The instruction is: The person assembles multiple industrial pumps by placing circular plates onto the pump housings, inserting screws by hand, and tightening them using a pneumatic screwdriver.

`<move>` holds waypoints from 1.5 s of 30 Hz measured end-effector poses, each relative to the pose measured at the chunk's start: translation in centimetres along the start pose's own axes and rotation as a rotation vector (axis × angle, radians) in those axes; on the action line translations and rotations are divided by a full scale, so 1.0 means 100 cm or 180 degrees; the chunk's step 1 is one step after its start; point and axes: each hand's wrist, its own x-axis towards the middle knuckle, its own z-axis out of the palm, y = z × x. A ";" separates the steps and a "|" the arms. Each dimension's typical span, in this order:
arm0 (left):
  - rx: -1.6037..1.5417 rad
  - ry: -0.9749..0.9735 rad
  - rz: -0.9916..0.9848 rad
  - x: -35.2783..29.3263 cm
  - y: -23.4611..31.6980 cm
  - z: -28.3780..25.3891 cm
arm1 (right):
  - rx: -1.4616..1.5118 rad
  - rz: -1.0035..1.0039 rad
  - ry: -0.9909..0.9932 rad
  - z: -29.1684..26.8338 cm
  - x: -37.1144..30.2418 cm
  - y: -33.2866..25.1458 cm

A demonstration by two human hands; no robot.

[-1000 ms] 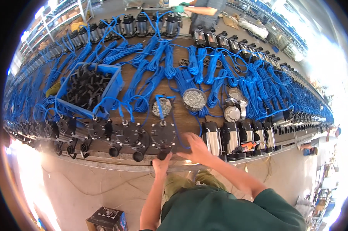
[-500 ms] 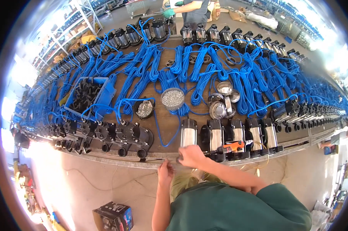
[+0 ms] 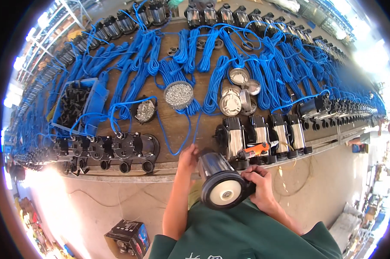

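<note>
In front of me, off the bench edge, I hold a submersible pump (image 3: 216, 166) with a shiny metal cylinder and black ends. It is tilted so that its round black end, with a white disc (image 3: 224, 192) in the middle, faces me. My right hand (image 3: 260, 184) grips the black rim of that end. My left hand (image 3: 188, 161) is closed at the pump's far black end; its fingertips are partly hidden. Just beyond my right hand, an orange power screwdriver (image 3: 256, 150) lies against several similar pumps (image 3: 234, 137) standing at the bench edge.
Coils of blue cable (image 3: 215, 86) cover much of the bench (image 3: 169, 129). A bowl of small metal parts (image 3: 178, 95), a smaller dish (image 3: 145, 111), metal covers (image 3: 230, 103) and a blue crate of black parts (image 3: 85, 105) stand there. Finished-looking pumps (image 3: 134, 146) line the left edge. A box (image 3: 128, 239) is on the floor.
The pump has come off the bench and tilted, its round end now toward me. My right hand has moved right onto its rim; my left hand has risen to its far end.
</note>
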 end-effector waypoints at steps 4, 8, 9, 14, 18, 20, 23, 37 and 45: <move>0.0268 0.0146 0.0089 -0.087 -0.008 -0.042 | 0.0427 0.0455 0.0215 -0.009 0.004 0.014; 0.1323 0.0424 0.0268 -0.098 -0.009 -0.055 | 0.0460 0.0516 0.0483 -0.012 0.019 0.038; 0.1997 0.0451 0.0607 -0.085 -0.012 -0.058 | 0.0353 0.0415 0.0571 -0.006 0.028 0.040; 0.3327 0.0409 0.0699 -0.059 -0.018 -0.034 | -0.0448 0.0129 0.0664 0.006 0.055 0.046; 0.3660 0.0460 0.0751 -0.053 -0.020 -0.032 | -0.0526 0.0145 0.0436 0.003 0.058 0.044; 0.3816 0.0491 0.0796 -0.052 -0.019 -0.034 | -0.0558 0.0093 0.0340 -0.010 0.059 0.050; 0.4315 0.0663 0.0843 -0.047 0.020 0.007 | -0.0600 0.0119 0.0298 -0.018 0.060 0.049; 0.1470 -0.0796 -0.0315 0.014 0.062 0.087 | -0.3016 -0.2213 0.1353 -0.117 -0.002 -0.017; 0.2399 -0.1253 0.1147 -0.128 0.115 0.103 | -0.3034 -0.2459 -0.0361 -0.059 0.019 -0.002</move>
